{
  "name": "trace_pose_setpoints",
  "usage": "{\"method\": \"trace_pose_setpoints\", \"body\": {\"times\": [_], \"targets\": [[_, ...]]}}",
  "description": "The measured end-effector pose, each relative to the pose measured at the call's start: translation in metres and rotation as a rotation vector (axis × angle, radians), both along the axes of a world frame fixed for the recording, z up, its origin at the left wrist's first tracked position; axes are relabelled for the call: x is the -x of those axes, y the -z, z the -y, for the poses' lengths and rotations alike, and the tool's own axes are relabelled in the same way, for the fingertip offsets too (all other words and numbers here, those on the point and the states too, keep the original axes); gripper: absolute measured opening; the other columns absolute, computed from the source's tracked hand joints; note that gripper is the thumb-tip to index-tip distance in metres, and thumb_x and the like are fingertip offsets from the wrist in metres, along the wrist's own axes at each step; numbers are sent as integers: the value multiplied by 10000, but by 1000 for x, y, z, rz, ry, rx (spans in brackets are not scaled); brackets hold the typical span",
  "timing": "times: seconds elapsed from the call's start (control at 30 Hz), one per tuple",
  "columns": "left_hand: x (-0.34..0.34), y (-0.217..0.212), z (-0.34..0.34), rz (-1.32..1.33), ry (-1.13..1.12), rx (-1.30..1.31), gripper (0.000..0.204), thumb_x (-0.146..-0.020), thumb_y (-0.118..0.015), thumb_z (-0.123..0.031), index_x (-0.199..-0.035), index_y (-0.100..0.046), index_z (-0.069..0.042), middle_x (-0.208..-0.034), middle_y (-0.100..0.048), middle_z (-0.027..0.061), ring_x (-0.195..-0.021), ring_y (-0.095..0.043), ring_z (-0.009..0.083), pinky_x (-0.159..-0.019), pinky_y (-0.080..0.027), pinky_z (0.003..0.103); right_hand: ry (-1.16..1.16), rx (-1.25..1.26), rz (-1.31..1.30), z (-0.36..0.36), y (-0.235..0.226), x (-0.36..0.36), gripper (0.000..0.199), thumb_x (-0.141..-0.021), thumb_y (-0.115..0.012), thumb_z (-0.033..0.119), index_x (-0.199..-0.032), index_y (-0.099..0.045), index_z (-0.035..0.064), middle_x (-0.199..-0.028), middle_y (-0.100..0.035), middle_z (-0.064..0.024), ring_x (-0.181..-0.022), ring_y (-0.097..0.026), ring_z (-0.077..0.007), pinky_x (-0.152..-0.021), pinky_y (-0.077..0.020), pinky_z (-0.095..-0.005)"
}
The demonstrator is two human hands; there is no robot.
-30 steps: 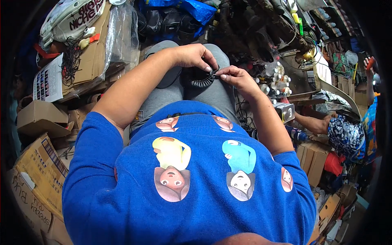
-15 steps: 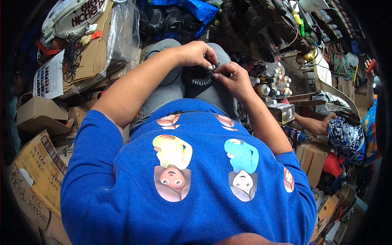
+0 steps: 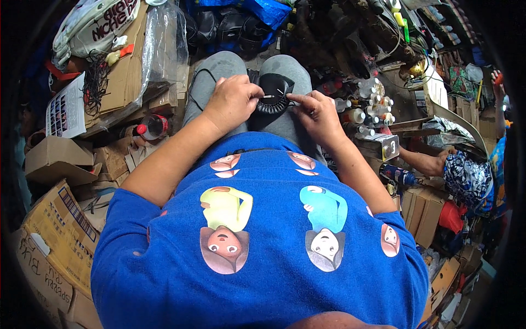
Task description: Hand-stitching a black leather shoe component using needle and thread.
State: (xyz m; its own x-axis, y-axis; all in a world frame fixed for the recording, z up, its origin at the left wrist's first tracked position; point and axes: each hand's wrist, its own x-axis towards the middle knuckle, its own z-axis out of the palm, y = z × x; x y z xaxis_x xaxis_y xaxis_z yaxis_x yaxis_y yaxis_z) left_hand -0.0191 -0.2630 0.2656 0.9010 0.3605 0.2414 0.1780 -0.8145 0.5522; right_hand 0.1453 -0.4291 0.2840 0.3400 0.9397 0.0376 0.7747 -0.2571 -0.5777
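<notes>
A black piece with a rounded, ribbed rim rests on my lap between the thighs. My left hand is closed at its left side, pinching a thin pale stick-like tool whose end lies over the black piece. Another short light line, perhaps thread or a needle, shows on the dark surface. At the right edge of the black piece, my right hand has its thumb and forefinger pinched together; what lies between them is too small to make out. A thin black cord trails over my left thigh.
Cardboard boxes and a bottle with a red cap lie to the left. Several small bottles and a square tin stand close on the right. Another person's patterned garment shows at far right. Black bags lie ahead.
My left hand has dropped down and left, its forearm swinging lower. The black piece has turned to show its flat top, and the pale tool has come into view. My right hand has shifted slightly.
</notes>
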Motion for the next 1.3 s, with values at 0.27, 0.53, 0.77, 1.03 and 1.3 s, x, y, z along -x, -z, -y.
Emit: {"method": "trace_pose_setpoints", "body": {"times": [0.27, 0.53, 0.77, 1.03, 1.3], "targets": [[-16, 3, -17, 39, 92, 332, 200, -728, -687, -79, -886, -734, -192, -722, -503, 60, -726, -526, 209, -660, -450, 317, 1, 149, -428, -12, -1, -29, 260, -825, -594, 34, -1006, -708, 182, -872, -492, -49, -864, -522, -161, -807, -427, -261], [-18, 10, -22, 37, 118, 355, 219, -740, -666, -44, -915, -728, -161, -745, -477, 39, -706, -492, 174, -656, -416, 286, -67, 177, -456, -19, 1, -40, 301, -790, -567, -12, -979, -716, 169, -888, -509, -49, -857, -532, -166, -810, -433, -273], [-20, 10, -25, 5, 161, 359, 219, -742, -666, -47, -915, -729, -166, -726, -481, 40, -700, -491, 174, -640, -410, 289, -89, 188, -524, -17, 5, -45, 322, -785, -570, -19, -1013, -711, 160, -937, -554, -66, -917, -555, -178, -848, -442, -279], [-21, 12, -25, 2, 158, 393, 221, -746, -662, -45, -921, -728, -164, -712, -487, 34, -685, -494, 163, -622, -405, 283, -99, 189, -596, -17, 5, -46, 348, -762, -583, -15, -1048, -699, 144, -928, -613, -67, -928, -565, -165, -859, -443, -278], [-21, 7, -26, -17, 185, 511, 225, -752, -663, -50, -937, -727, -160, -714, -499, 33, -686, -499, 154, -624, -402, 277, -100, 193, -628, -16, 8, -49, 348, -766, -581, -5, -1057, -699, 147, -913, -620, -58, -904, -552, -154, -845, -429, -264]]}}
